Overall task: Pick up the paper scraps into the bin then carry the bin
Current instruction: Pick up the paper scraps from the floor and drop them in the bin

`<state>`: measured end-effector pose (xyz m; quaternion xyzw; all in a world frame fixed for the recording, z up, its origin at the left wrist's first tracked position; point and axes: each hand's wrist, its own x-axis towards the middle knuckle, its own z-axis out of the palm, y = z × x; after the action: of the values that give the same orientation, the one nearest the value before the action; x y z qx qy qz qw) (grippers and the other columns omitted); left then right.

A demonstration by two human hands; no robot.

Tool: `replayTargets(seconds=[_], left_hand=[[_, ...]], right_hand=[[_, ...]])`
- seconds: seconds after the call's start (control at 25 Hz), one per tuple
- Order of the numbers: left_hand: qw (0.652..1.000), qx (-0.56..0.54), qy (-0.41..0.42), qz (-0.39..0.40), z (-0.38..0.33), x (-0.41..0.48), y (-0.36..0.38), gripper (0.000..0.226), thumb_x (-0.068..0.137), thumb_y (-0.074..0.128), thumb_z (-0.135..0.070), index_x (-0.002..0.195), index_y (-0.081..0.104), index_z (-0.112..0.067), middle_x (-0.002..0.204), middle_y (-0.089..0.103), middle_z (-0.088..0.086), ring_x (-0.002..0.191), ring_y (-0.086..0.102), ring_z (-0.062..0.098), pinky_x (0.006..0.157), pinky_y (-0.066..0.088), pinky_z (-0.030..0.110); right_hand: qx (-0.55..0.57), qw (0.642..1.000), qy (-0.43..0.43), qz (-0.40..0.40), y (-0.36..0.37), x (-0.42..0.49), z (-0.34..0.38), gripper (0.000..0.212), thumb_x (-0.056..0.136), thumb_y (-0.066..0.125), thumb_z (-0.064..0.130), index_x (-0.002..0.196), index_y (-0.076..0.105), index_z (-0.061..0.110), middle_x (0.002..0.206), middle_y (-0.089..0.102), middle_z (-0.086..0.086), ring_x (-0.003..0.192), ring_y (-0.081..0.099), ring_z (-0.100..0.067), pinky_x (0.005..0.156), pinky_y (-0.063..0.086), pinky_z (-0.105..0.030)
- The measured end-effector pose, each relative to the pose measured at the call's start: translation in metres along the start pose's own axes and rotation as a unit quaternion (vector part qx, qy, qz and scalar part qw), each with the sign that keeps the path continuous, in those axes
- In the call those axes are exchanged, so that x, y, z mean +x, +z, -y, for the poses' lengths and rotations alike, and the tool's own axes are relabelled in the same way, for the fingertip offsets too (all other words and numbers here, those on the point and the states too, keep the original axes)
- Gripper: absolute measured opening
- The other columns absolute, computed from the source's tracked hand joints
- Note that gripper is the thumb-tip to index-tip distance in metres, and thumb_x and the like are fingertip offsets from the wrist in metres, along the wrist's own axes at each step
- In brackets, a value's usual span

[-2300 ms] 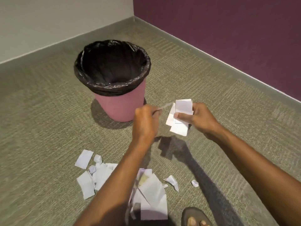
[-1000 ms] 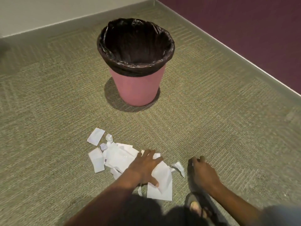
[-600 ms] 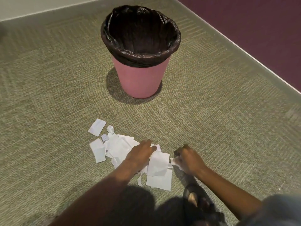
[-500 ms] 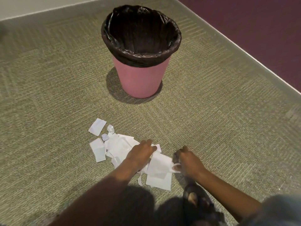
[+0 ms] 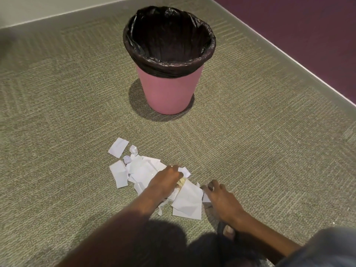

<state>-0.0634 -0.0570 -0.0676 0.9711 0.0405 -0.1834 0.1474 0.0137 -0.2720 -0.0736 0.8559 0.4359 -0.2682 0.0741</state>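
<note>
At the bottom of the frame my toes in a sandal [image 5: 228,233] peek out beside my right wrist. Just above, my right hand [image 5: 221,199] lies low on the carpet [image 5: 67,112], its fingers [image 5: 212,185] curled against the right edge of the largest white sheet; whether they actually pinch it I cannot tell. My left hand [image 5: 163,183] presses down on the paper scraps [image 5: 142,170], fingers bent together into the heap, but I cannot tell if they hold any piece. The scraps spread up and left from my hands in the lower middle of the frame: flat torn pieces and two small crumpled balls [image 5: 133,150]. Farther up, at centre top, the pink bin [image 5: 169,93] stands upright with its black liner [image 5: 169,35], well apart from the scraps, open carpet between them. Beyond it, a purple wall [image 5: 308,26] fills the upper right.
</note>
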Motion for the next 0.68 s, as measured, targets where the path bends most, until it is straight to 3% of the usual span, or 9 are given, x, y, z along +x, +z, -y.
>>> replayTargets(seconds=[0.08,0.28,0.4,0.48,0.6,0.68], left_hand=[[0.998,-0.050,-0.020,-0.017,0.001,0.000,-0.002,0.017,0.090,0.065,-0.015,0.103,0.063,-0.005,0.109,0.058,0.013,0.101,0.060,0.032,0.077,0.049,0.039],[0.973,-0.214,-0.072,-0.048,0.011,0.004,-0.012,0.014,0.082,0.075,-0.015,0.074,0.064,-0.012,0.088,0.064,0.005,0.084,0.065,0.026,0.064,0.044,0.029],[0.948,-0.300,-0.077,-0.076,0.017,0.006,-0.032,0.007,0.078,0.078,-0.014,0.083,0.074,-0.016,0.083,0.073,0.000,0.077,0.067,0.015,0.067,0.053,0.028],[0.921,-0.368,-0.074,-0.108,0.019,0.011,-0.059,0.016,0.076,0.080,-0.012,0.091,0.077,-0.016,0.086,0.075,-0.003,0.080,0.069,0.010,0.072,0.055,0.025],[0.890,-0.418,-0.047,-0.177,0.021,0.014,-0.122,0.025,0.073,0.082,-0.013,0.098,0.076,-0.013,0.086,0.074,-0.011,0.076,0.066,-0.003,0.069,0.050,0.013],[0.857,-0.451,-0.028,-0.249,0.024,0.009,-0.173,0.031,0.072,0.083,-0.016,0.102,0.076,-0.015,0.086,0.074,-0.016,0.078,0.068,-0.005,0.070,0.051,0.011]], right_hand=[[-0.016,0.998,-0.023,-0.058,0.008,0.003,0.006,0.044,0.088,0.054,0.001,0.129,0.049,0.012,0.131,0.045,-0.012,0.102,0.053,-0.026,0.070,0.054,-0.035],[0.116,0.988,-0.027,-0.095,-0.011,0.024,0.005,0.013,0.091,0.056,0.007,0.096,0.067,0.010,0.098,0.062,-0.005,0.081,0.059,-0.017,0.067,0.050,-0.029],[0.274,0.955,-0.003,-0.118,-0.048,0.033,0.006,0.022,0.084,0.064,0.005,0.066,0.064,0.017,0.069,0.062,0.006,0.058,0.054,-0.002,0.052,0.044,-0.023],[0.365,0.922,0.006,-0.132,-0.084,0.035,0.008,0.021,0.085,0.071,0.007,0.072,0.070,0.023,0.069,0.066,0.010,0.060,0.061,0.002,0.053,0.047,-0.016],[0.449,0.874,-0.014,-0.184,-0.149,0.034,0.009,0.011,0.085,0.074,0.011,0.090,0.074,0.020,0.085,0.072,-0.002,0.075,0.069,-0.020,0.067,0.061,-0.038],[0.491,0.841,-0.040,-0.225,-0.201,0.029,0.010,0.014,0.084,0.074,0.011,0.093,0.074,0.022,0.091,0.074,-0.003,0.079,0.071,-0.022,0.065,0.062,-0.031]])
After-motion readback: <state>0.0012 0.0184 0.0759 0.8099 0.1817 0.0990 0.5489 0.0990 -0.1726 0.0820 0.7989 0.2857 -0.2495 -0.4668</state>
